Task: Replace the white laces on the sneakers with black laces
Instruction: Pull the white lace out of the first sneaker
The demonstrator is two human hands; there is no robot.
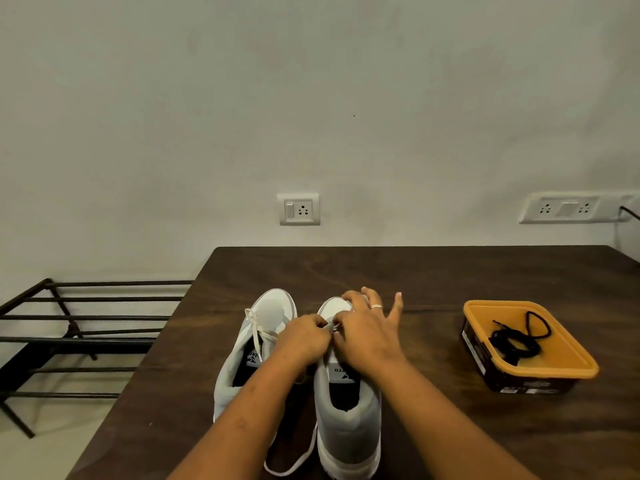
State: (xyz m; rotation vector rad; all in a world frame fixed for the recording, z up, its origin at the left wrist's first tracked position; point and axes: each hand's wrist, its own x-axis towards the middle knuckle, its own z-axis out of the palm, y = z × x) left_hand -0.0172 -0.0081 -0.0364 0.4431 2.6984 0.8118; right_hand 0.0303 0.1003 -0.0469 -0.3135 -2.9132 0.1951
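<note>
Two sneakers seen on desk [415,271], side by side, toes pointed away. Left sneaker [273,310] lain just left of hands, one white lace [258,332] seen tied on it. Right sneaker [346,427] covered at lace area by both hands. Left hand [304,337] curled, lace of right sneaker pinched; right hand [367,337] pinched on same lace, other fingers spread. One orange tub [502,302] set well right of hands, black laces [516,344] tangled inside, number not countable. One black rack [86,317] far left. Two wall sockets [298,209] beyond hands.
</note>
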